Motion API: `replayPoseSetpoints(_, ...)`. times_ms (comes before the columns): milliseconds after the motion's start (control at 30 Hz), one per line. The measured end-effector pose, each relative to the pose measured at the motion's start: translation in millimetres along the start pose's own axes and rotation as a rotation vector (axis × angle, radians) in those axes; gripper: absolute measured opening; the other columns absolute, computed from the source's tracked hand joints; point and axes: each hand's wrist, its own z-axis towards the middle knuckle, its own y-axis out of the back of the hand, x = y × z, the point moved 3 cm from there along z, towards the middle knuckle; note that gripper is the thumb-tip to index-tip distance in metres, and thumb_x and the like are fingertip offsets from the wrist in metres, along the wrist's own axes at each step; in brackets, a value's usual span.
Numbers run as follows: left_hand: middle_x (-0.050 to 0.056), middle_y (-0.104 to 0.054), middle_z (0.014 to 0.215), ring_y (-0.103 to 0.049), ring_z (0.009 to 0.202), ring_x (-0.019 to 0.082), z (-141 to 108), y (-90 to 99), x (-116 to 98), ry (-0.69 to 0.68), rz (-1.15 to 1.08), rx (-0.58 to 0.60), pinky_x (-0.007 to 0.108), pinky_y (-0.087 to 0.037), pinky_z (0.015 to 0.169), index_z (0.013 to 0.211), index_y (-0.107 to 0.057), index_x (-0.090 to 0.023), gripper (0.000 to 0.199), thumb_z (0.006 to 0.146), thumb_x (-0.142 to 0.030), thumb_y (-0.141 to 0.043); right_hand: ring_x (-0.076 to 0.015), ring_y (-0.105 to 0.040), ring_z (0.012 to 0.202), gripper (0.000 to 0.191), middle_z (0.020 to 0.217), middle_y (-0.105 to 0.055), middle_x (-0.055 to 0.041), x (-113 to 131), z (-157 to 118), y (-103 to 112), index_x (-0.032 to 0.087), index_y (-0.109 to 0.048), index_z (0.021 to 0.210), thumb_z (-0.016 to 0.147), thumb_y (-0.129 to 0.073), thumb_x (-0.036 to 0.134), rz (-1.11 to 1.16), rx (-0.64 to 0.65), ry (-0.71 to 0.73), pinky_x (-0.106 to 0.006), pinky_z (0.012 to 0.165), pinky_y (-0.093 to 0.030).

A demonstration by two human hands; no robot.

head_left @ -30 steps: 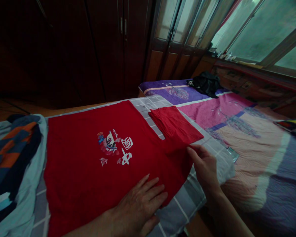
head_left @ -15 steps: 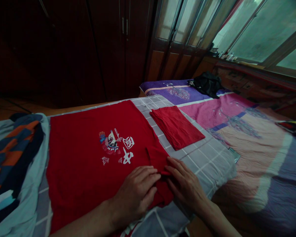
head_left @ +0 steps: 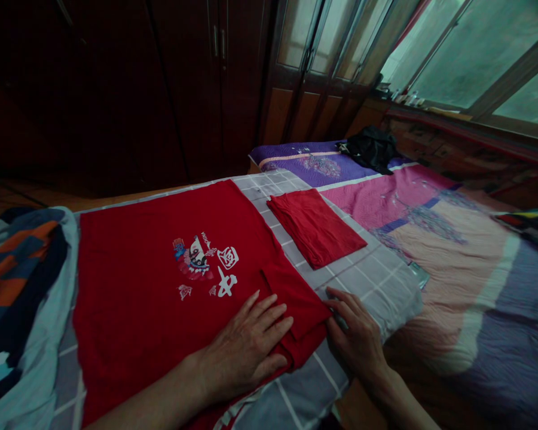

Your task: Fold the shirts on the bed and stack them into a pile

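Head camera: left hand [head_left: 248, 343] flat, right hand [head_left: 356, 334] pinching, both on the red shirt [head_left: 134, 298]
And there lies the shirt, spread printed side up on the grey checked sheet [head_left: 385, 286], its near right part folded over! Left palm rests loose on top, fingers spread, gripping nothing; right thumb and fingers grasp the fold's corner, while a folded red cloth [head_left: 316, 227] sits just beside, apart from the shirt

A grey cloth with white lines [head_left: 381, 269] lay underneath. On it sat a red printed shirt [head_left: 147, 298], a folded red cloth [head_left: 317, 227] and pale-blue, orange and navy clothes [head_left: 24, 280].
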Motion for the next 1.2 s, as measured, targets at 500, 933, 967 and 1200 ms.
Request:
replayPoseSetpoints(500,0.006,-0.041,0.145,-0.021,0.14,0.023,-0.2,-3.4,-5.4,-0.072,-0.04,0.017,0.048,-0.014,0.115,0.138,-0.037,-0.019,0.048,0.097,-0.042,-0.035,-0.0229,-0.04,0.128,0.039,0.136,-0.047,-0.0117,34.6,43.7,5.2,0.019,-0.051,0.126,0.087,-0.047,0.017,0.315,0.262,0.144,-0.045,0.103,-0.039)
replayPoseSetpoints(933,0.009,-0.043,0.143,-0.029,0.136,0.026,1.0,1.1,-7.9,-0.083,0.003,-0.01,0.048,-0.018,0.113,0.138,-0.038,-0.016,0.05,0.097,-0.044,-0.034,-0.0278,-0.035,0.131,0.044,0.14,-0.043,-0.0145,45.2,87.6,-43.4,0.013,-0.047,0.132,0.091,-0.049,0.03,-0.004,0.443,0.227,-0.051,0.105,-0.032)
replayPoseSetpoints(967,0.009,-0.041,0.144,-0.027,0.137,0.026,0.7,0.8,-7.8,-0.082,0.005,-0.005,0.048,-0.019,0.113,0.138,-0.037,-0.016,0.051,0.097,-0.044,-0.033,-0.0283,-0.039,0.128,0.04,0.136,-0.048,-0.014,45.9,92.8,-44.0,0.014,-0.052,0.128,0.091,-0.049,0.03,-0.025,0.416,0.204,-0.05,0.103,-0.033)
replayPoseSetpoints(1200,0.007,-0.04,0.145,-0.026,0.138,0.025,-0.8,-2.9,-5.6,-0.09,0.018,-0.03,0.047,-0.018,0.113,0.138,-0.037,-0.018,0.05,0.096,-0.045,-0.034,-0.0263,-0.048,0.113,0.024,0.116,-0.062,-0.008,44.4,122.8,-52.4,0.019,-0.062,0.107,0.092,-0.048,0.03,-0.114,0.359,0.209,-0.043,0.097,-0.037)
